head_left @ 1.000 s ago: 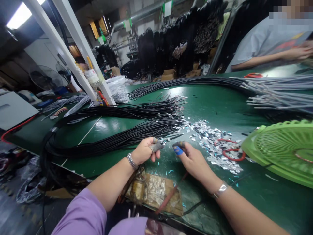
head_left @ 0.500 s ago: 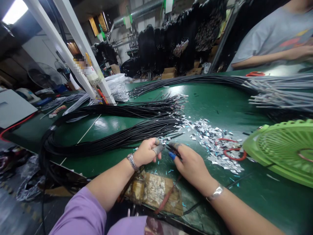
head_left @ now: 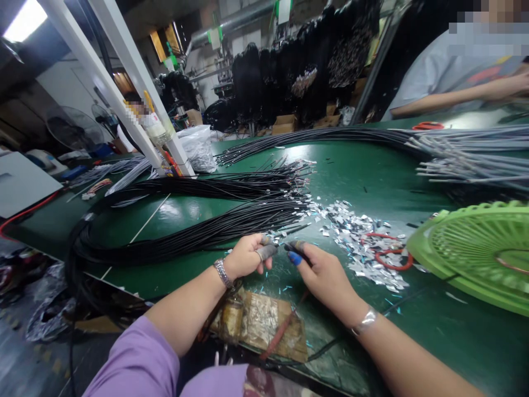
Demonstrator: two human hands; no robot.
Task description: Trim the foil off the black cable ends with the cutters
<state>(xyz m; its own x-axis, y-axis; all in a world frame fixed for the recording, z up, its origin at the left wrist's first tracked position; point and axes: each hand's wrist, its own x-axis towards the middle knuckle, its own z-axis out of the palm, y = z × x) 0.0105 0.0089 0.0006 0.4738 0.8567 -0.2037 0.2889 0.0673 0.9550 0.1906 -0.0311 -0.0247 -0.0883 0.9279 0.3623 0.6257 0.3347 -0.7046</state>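
Observation:
My left hand point(head_left: 250, 255), with covers on its fingertips, is closed in a pinch on a thin cable point(head_left: 279, 243) whose short end pokes out toward the right. A short gap away, my right hand point(head_left: 320, 267) is closed too, thumb in a blue cover pressed to the covered forefinger. Something small and dark sits between those fingers, too hidden to name. Just beyond both hands lie the cut ends of a black cable bundle point(head_left: 231, 223), which loops round on the left. A second bunch of black cables point(head_left: 231, 187) lies behind it.
Silver foil scraps point(head_left: 363, 242) are heaped right of my hands, around red-handled scissors or a red loop point(head_left: 394, 259). A green plastic fan point(head_left: 475, 253) stands at right. Grey cables point(head_left: 475, 154) lie farther back, near a co-worker point(head_left: 450, 71). A white post point(head_left: 144, 82) rises at left.
My right hand has drawn slightly right, widening the gap between the hands, and its thumb and forefinger have shifted. The left hand stays in place.

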